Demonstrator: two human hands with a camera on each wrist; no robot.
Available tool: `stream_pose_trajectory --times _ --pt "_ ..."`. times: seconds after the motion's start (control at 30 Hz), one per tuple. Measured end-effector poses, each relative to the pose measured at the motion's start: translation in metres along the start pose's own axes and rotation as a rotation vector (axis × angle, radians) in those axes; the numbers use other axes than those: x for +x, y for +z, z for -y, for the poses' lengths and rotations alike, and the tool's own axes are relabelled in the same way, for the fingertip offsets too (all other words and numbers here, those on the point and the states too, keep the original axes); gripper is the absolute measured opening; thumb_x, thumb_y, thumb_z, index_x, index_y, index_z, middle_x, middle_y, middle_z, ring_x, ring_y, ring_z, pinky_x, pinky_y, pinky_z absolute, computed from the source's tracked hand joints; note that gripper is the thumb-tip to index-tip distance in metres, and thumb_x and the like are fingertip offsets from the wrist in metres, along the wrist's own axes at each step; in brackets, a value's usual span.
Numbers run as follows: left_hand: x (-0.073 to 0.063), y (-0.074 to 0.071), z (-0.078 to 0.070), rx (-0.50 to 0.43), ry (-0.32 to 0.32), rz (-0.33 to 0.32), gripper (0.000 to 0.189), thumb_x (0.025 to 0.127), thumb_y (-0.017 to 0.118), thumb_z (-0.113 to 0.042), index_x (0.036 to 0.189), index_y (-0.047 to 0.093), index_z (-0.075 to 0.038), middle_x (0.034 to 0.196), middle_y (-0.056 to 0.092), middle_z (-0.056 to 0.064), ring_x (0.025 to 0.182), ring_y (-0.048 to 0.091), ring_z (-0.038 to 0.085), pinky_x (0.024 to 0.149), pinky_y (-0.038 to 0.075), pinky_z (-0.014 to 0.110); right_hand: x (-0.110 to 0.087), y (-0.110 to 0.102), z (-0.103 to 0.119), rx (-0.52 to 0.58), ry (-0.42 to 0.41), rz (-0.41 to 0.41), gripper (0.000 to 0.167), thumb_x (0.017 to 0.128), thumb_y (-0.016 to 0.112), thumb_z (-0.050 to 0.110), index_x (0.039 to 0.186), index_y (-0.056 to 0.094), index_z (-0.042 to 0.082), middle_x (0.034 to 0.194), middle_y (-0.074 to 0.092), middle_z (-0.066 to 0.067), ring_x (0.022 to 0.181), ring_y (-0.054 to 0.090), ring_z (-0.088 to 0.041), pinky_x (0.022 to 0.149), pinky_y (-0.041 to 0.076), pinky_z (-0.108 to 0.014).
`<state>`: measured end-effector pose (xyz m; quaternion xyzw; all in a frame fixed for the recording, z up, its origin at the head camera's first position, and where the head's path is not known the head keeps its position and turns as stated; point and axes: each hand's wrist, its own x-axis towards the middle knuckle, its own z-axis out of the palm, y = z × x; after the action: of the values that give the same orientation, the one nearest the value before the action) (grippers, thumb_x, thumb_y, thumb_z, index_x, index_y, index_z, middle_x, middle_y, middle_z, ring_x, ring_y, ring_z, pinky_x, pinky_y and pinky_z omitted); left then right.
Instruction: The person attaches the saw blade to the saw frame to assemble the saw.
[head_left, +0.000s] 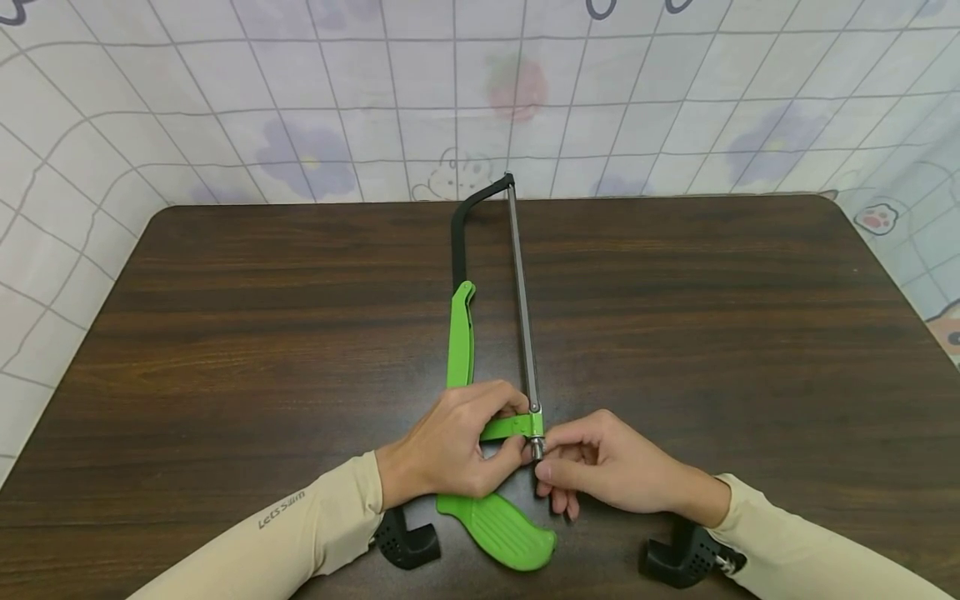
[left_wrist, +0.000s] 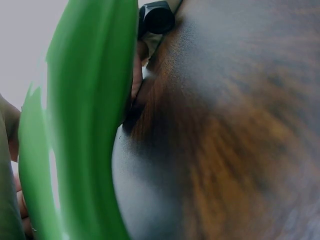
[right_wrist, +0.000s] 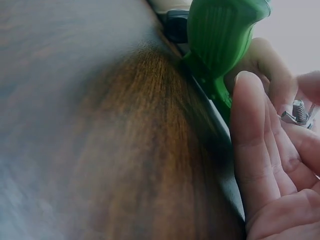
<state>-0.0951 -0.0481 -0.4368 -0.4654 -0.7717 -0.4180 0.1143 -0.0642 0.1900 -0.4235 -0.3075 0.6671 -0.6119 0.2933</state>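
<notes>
A hacksaw (head_left: pixel 461 333) with a green and black frame lies on the table, its handle (head_left: pixel 506 533) toward me and its grey blade (head_left: pixel 522 308) on the right side. My left hand (head_left: pixel 450 442) grips the green frame near the blade's near end, thumb and fingers on either side of the front bracket. At that bracket, my right hand (head_left: pixel 615 471) pinches the metal wing nut (right_wrist: pixel 300 115) between thumb and forefinger; its threaded end shows in the right wrist view. The green handle (left_wrist: pixel 85 110) hides most of my left hand in the left wrist view.
The dark wood-grain table (head_left: pixel 712 317) reaches back to a checked cloth (head_left: pixel 420 92) behind it. Black wrist devices (head_left: pixel 408 542) are worn under both forearms, close to the tabletop.
</notes>
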Motion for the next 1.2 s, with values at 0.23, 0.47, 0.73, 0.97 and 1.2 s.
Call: stream_pose_trajectory --times 0.23,0.47,0.73,0.97,1.2 --pt "0.0000 0.0006 0.0006 -0.003 0.005 -0.003 0.013 0.085 0.064 -0.009 0.097 0.063 -0.012 0.076 0.057 -0.005 0.066 0.047 0.001 0.063 0.042 0.009 0.0013 0.0010 -0.0019 0.044 -0.051 0.000 0.036 0.109 0.039 0.004 0.094 0.071 -0.003 0.078 0.068 -0.027 0.061 0.069 -0.020 0.058 0.060 -0.038" --pt "-0.0003 0.0003 0.0006 0.002 0.000 -0.002 0.016 0.083 0.065 -0.009 0.098 0.064 -0.012 0.078 0.058 -0.004 0.068 0.049 0.002 0.065 0.042 0.009 0.0011 0.0014 -0.0017 0.109 -0.041 0.004 0.037 0.110 0.039 0.005 0.095 0.070 -0.007 0.080 0.065 -0.033 0.064 0.069 -0.014 0.057 0.060 -0.040" --pt "0.0002 0.0008 0.0002 0.011 0.010 -0.007 0.015 0.082 0.064 -0.008 0.096 0.062 -0.012 0.075 0.056 -0.005 0.066 0.048 0.001 0.063 0.041 0.008 0.0017 0.0014 -0.0040 0.162 -0.041 0.010 0.036 0.109 0.039 0.004 0.094 0.068 -0.011 0.081 0.062 -0.037 0.065 0.068 -0.011 0.057 0.060 -0.039" --pt "0.0001 0.0015 0.0004 0.009 0.011 -0.011 0.014 0.083 0.064 -0.007 0.096 0.063 -0.012 0.076 0.057 -0.005 0.066 0.048 0.001 0.063 0.042 0.008 0.0015 0.0012 -0.0040 0.156 -0.040 0.008 0.036 0.109 0.040 0.005 0.093 0.068 -0.011 0.080 0.062 -0.036 0.064 0.069 -0.012 0.057 0.060 -0.040" --pt "0.0005 0.0009 0.0005 -0.001 0.015 -0.016 0.013 0.084 0.063 -0.007 0.096 0.063 -0.012 0.075 0.058 -0.005 0.065 0.049 0.000 0.063 0.044 0.009 0.0021 0.0007 -0.0031 0.150 -0.043 0.014 0.039 0.110 0.037 0.005 0.093 0.067 -0.011 0.079 0.062 -0.037 0.064 0.069 -0.015 0.057 0.060 -0.041"
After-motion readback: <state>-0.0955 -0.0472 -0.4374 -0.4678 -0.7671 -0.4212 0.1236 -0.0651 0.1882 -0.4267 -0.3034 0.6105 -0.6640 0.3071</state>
